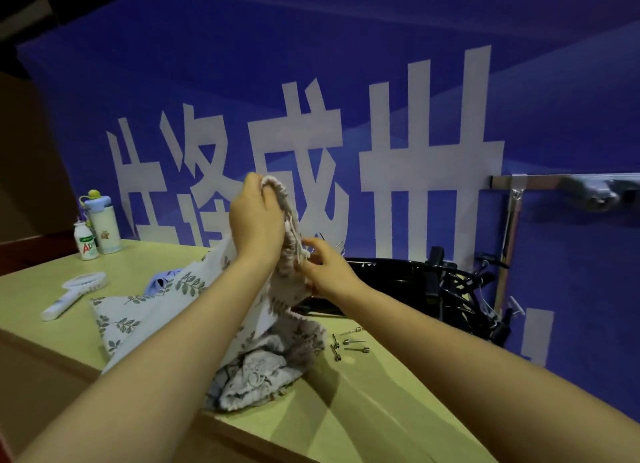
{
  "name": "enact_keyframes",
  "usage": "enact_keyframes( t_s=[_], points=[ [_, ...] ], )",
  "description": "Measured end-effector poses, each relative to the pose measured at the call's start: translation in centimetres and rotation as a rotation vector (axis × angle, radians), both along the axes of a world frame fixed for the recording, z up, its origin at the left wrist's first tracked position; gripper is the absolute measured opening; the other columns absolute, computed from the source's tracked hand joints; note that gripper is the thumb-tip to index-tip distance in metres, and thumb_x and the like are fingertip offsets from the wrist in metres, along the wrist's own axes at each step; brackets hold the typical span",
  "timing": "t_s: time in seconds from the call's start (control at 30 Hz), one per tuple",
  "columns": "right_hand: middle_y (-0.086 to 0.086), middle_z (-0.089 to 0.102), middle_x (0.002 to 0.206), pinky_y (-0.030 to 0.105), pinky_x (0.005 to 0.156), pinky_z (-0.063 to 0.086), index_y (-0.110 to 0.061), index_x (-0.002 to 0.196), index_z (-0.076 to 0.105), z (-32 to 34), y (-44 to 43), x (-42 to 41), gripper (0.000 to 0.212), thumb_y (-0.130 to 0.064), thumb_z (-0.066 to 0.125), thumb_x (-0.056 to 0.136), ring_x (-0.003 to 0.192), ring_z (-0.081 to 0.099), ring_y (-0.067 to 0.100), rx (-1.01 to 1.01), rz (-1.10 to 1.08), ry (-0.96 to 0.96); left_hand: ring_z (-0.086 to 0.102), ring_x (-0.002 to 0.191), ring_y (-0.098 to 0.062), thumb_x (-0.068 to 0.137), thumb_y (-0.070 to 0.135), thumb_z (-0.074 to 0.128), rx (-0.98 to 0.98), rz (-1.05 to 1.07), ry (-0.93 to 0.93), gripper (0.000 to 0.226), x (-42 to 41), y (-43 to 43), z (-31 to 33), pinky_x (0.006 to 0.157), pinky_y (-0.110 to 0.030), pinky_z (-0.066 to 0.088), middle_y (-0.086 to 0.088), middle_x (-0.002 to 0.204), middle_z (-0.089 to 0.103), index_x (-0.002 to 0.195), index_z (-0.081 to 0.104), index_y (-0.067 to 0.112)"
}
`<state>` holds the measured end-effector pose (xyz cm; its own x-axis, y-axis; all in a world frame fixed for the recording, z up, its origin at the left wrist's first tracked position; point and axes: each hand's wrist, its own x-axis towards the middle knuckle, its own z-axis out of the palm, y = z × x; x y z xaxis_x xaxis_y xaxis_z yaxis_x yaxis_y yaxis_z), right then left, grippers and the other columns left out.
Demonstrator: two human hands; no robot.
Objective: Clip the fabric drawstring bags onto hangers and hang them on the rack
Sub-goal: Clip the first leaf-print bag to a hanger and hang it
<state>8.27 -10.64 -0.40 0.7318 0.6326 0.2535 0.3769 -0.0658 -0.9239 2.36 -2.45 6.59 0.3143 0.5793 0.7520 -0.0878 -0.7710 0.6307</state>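
My left hand [254,216] grips the gathered top of a leaf-print drawstring bag [289,289] and lifts it above the table. My right hand [327,268] pinches the bag's white drawstring cords just below that grip. The bag's lower part trails down onto more leaf-print bags [135,315] heaped on the yellow-green table [346,410]. A pile of black clip hangers [415,282] lies right behind my right hand. The metal rack [512,220] stands at the right against the blue banner.
Several small metal pins [349,343] lie on the table right of the bags. A white hand-held fan [74,294] lies at the left, with a white bottle [104,223] and a small drink bottle [84,240] behind it. The table's front edge runs diagonally below my arms.
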Motion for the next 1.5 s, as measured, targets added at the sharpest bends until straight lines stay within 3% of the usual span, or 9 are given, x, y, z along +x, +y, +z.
enact_keyframes(
  t_s=[0.1, 0.17, 0.33, 0.43, 0.63, 0.97, 1.13, 1.4, 1.5],
  points=[
    [0.004, 0.064, 0.085, 0.033, 0.068, 0.05, -0.017, 0.089, 0.059, 2.1, -0.6, -1.1, 0.012, -0.018, 0.05, 0.096, 0.076, 0.059, 0.02, 0.089, -0.003, -0.094, 0.048, 0.06, -0.001, 0.1, 0.017, 0.035, 0.012, -0.087, -0.188, 0.016, -0.7, -2.3, 2.3, 0.055, -0.013, 0.042, 0.012, 0.068, 0.046, 0.089, 0.047, 0.016],
    [0.004, 0.057, 0.068, 0.036, 0.069, 0.046, -0.017, 0.065, 0.051, 3.6, -1.2, -1.9, 0.029, -0.009, 0.046, 0.093, 0.068, 0.051, 0.021, 0.117, -0.01, -0.12, 0.05, 0.058, 0.001, 0.1, 0.017, 0.038, 0.047, -0.14, -0.285, 0.016, -1.7, -4.2, 4.0, 0.053, -0.011, 0.044, 0.013, 0.067, 0.046, 0.088, 0.048, 0.015],
    [0.034, 0.06, 0.105, 0.049, 0.096, 0.05, 0.01, 0.109, 0.055, 6.5, -3.7, -5.6, 0.024, 0.002, 0.036, 0.095, 0.099, 0.062, 0.039, 0.181, 0.139, -0.053, 0.05, 0.058, 0.011, 0.096, 0.016, 0.047, 0.18, -0.242, -0.393, 0.014, -4.4, -9.3, 7.0, 0.054, -0.007, 0.041, 0.017, 0.064, 0.046, 0.083, 0.051, 0.015],
    [0.008, 0.05, 0.075, 0.01, 0.057, 0.05, -0.01, 0.077, 0.048, 6.9, -6.7, -6.2, 0.032, 0.001, 0.03, 0.1, 0.056, 0.062, -0.001, 0.166, 0.175, 0.004, 0.049, 0.055, 0.001, 0.096, 0.018, 0.048, 0.173, -0.273, -0.367, 0.018, -5.4, -12.1, 7.4, 0.054, -0.009, 0.041, 0.015, 0.063, 0.045, 0.079, 0.05, 0.016],
    [0.002, 0.053, 0.043, 0.025, 0.053, 0.043, -0.011, 0.065, 0.055, 6.6, -16.0, -2.2, 0.029, -0.017, 0.05, 0.093, 0.049, 0.049, 0.019, 0.117, -0.266, 0.208, 0.048, 0.065, -0.017, 0.094, 0.022, 0.05, -0.12, -0.377, 0.078, 0.029, -3.3, -15.7, 5.3, 0.056, -0.026, 0.038, -0.001, 0.065, 0.049, 0.065, 0.045, 0.017],
    [0.013, 0.045, 0.062, 0.035, 0.063, 0.037, -0.01, 0.069, 0.048, 8.2, -30.9, 4.0, 0.033, -0.031, 0.044, 0.094, 0.066, 0.046, 0.027, 0.032, -0.869, -0.123, 0.056, 0.073, -0.018, 0.084, 0.034, 0.067, -0.222, -0.739, 0.722, 0.028, 0.2, -19.7, 1.7, 0.063, -0.028, 0.05, -0.005, 0.077, 0.058, 0.093, 0.062, 0.008],
    [0.008, 0.036, 0.057, 0.027, 0.048, 0.029, -0.008, 0.061, 0.039, 5.3, -31.7, 4.0, 0.037, -0.021, 0.054, 0.092, 0.05, 0.033, 0.021, -0.583, -0.75, -0.023, 0.044, 0.052, -0.015, 0.093, 0.024, 0.055, -0.263, -0.661, 0.697, 0.026, 2.7, -20.1, -4.7, 0.051, -0.025, 0.037, -0.002, 0.059, 0.048, 0.069, 0.053, 0.015],
    [0.008, 0.044, 0.066, 0.026, 0.05, 0.037, -0.007, 0.072, 0.047, 2.1, -29.2, 6.4, 0.023, -0.014, 0.059, 0.09, 0.057, 0.042, 0.018, -0.565, -0.656, 0.033, 0.039, 0.051, -0.015, 0.079, -0.021, 0.029, -0.106, -0.862, 0.727, 0.049, 3.6, -17.4, -10.1, 0.044, -0.026, 0.03, -0.001, 0.074, 0.057, 0.076, 0.062, 0.015],
    [0.011, 0.044, 0.073, 0.033, 0.06, 0.037, -0.009, 0.074, 0.045, 0.5, -27.5, 7.0, 0.023, -0.015, 0.062, 0.089, 0.064, 0.039, 0.019, -0.557, -0.554, -0.077, 0.06, 0.086, -0.015, 0.078, -0.024, 0.027, -0.084, -0.855, 0.828, 0.063, 4.0, -17.2, -11.6, 0.062, -0.018, 0.05, -0.008, 0.111, 0.065, 0.117, 0.064, 0.009]
  ],
)
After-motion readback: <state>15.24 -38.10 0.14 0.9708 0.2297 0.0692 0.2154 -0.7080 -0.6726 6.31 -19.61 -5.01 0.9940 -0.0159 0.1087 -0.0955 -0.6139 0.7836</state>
